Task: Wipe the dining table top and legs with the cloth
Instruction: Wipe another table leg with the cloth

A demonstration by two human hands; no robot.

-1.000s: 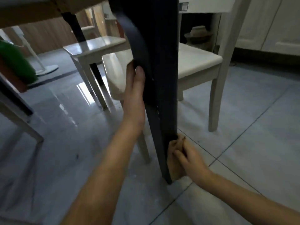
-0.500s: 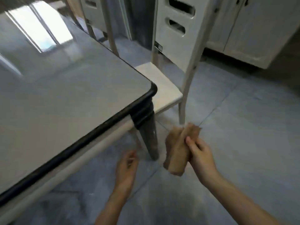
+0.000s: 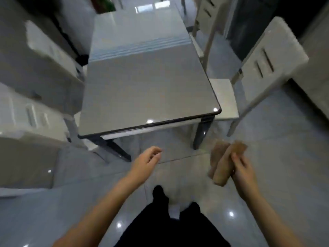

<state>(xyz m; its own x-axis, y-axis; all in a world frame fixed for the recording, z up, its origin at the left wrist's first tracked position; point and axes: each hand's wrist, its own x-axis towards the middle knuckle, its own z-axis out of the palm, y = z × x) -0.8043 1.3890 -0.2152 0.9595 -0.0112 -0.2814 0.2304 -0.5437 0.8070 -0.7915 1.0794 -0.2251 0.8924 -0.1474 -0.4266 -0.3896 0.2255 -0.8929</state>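
The dining table (image 3: 142, 90) has a glossy grey top with a black rim and stretches away from me. Its two near dark legs show below the front edge, one at the right (image 3: 202, 134) and one at the left (image 3: 114, 148). My right hand (image 3: 243, 172) is shut on a folded brown cloth (image 3: 222, 164), held in the air below and right of the table's near right corner, clear of the leg. My left hand (image 3: 146, 160) hangs empty in front of the table's near edge, fingers loosely curled and apart, touching nothing.
White chairs stand on both sides: one at the right (image 3: 258, 68) with its seat (image 3: 224, 98) next to the table corner, others at the left (image 3: 35, 68). My dark trouser legs (image 3: 169, 225) show below. The floor (image 3: 267, 157) is shiny grey tile.
I have risen from the floor: the view went from the leg's foot to above the table top. My left hand let go of the leg. My right hand took the cloth off it.
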